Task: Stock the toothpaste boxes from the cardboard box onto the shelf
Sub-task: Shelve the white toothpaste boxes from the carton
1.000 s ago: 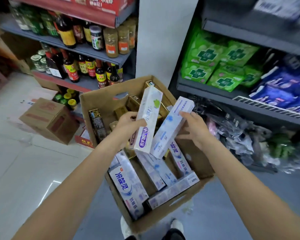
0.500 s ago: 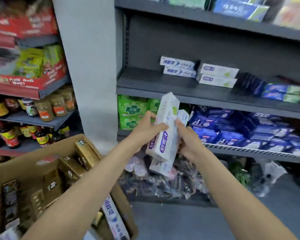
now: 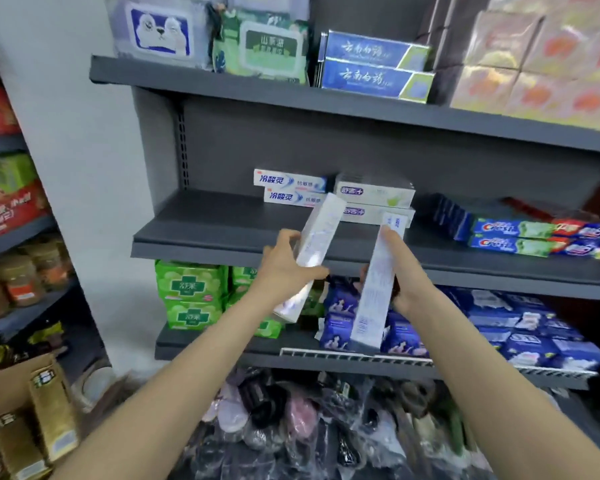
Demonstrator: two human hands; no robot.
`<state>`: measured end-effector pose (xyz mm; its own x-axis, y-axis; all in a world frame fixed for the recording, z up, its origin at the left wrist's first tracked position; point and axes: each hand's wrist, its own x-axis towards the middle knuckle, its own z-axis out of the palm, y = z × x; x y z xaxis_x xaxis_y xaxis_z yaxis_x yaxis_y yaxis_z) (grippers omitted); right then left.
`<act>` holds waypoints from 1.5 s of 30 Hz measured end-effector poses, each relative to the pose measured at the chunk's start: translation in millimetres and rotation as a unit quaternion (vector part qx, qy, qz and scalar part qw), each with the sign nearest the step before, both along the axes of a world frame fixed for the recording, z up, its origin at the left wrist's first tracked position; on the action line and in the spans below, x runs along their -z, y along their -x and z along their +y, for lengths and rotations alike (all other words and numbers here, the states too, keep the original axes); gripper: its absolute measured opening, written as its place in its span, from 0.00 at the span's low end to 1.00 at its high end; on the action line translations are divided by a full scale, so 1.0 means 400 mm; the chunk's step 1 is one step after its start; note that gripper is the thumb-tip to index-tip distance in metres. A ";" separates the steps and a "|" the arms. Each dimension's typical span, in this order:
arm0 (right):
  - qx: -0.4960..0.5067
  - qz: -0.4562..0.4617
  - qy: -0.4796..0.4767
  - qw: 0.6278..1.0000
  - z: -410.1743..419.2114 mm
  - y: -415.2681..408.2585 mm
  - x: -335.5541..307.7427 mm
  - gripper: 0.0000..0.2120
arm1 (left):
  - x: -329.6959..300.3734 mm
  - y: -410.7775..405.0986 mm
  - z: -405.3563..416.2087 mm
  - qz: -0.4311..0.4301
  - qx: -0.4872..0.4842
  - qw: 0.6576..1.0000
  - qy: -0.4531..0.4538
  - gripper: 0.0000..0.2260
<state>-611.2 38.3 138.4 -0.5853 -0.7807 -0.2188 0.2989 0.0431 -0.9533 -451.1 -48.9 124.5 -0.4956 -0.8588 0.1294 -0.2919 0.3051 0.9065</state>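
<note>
Hands raised before a grey shelf (image 3: 222, 233), left hand (image 3: 284, 268) gripping one white toothpaste box (image 3: 317, 237) tilted toward it, right hand (image 3: 404, 271) gripping a second box (image 3: 374, 299) held upright, stacked toothpaste boxes (image 3: 374, 197) already on the shelf, cardboard box (image 3: 4, 382) at lower left.

Light was even and bright from overhead, with soft shadows under each shelf (image 3: 243, 233). Motion blur smeared the edges; wide-angle distortion bowed the uprights far from the hands (image 3: 288, 268).
</note>
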 end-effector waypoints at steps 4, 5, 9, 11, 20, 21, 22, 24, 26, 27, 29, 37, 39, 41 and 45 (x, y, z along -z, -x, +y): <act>-0.016 -0.057 0.047 0.997 -0.105 0.101 -0.036 0.11 | -0.020 0.099 -0.109 -0.007 -0.024 0.999 0.042 0.29; -0.006 -0.057 0.064 0.996 -0.133 0.124 -0.044 0.10 | -0.024 0.125 -0.137 -0.003 -0.021 0.999 0.047 0.29; 0.025 -0.035 0.102 0.994 -0.219 0.214 -0.078 0.08 | -0.044 0.220 -0.249 0.008 -0.013 0.998 0.053 0.30; 0.021 0.010 0.089 0.996 -0.251 0.258 -0.093 0.06 | -0.056 0.257 -0.293 0.011 -0.008 0.999 0.050 0.31; 0.098 0.069 0.121 0.985 -0.373 0.386 -0.070 0.08 | -0.060 0.372 -0.400 -0.025 -0.017 0.999 0.044 0.29; 0.104 0.111 0.124 0.981 -0.383 0.395 -0.074 0.09 | -0.058 0.379 -0.409 -0.029 -0.019 0.998 0.048 0.28; 0.099 0.170 0.126 0.972 -0.392 0.404 -0.082 0.11 | -0.058 0.384 -0.417 -0.033 -0.023 0.998 0.054 0.28; 0.062 0.324 0.096 0.939 -0.407 0.419 -0.097 0.18 | -0.063 0.386 -0.429 -0.045 -0.043 0.996 0.065 0.30; -0.012 0.435 0.056 0.899 -0.422 0.420 -0.107 0.23 | -0.069 0.376 -0.447 -0.045 -0.083 0.993 0.076 0.31; -0.047 0.463 0.052 0.883 -0.432 0.413 -0.111 0.24 | -0.071 0.367 -0.460 -0.040 -0.105 0.991 0.078 0.30; -0.090 0.484 0.060 0.868 -0.463 0.383 -0.114 0.23 | -0.076 0.341 -0.486 -0.042 -0.140 0.986 0.083 0.28; -0.174 0.535 0.092 0.822 -0.679 0.200 -0.069 0.25 | -0.054 0.193 -0.593 -0.069 -0.231 0.968 0.073 0.23; -0.161 0.568 0.070 0.804 -0.733 0.173 -0.051 0.25 | -0.047 0.160 -0.614 -0.066 -0.252 0.964 0.048 0.24; -0.151 0.604 0.033 0.782 -0.781 0.160 -0.034 0.25 | -0.040 0.131 -0.632 -0.058 -0.262 0.963 0.035 0.25; -0.146 0.719 -0.031 0.679 -0.843 0.170 0.021 0.26 | -0.031 0.097 -0.657 -0.051 -0.249 0.967 0.033 0.26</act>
<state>-679.0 -298.9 130.0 -0.0515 -0.9245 0.3776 -0.9687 -0.0457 -0.2440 -490.0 -311.7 136.8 -0.0365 -0.9856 0.1649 -0.5045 0.1606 0.8483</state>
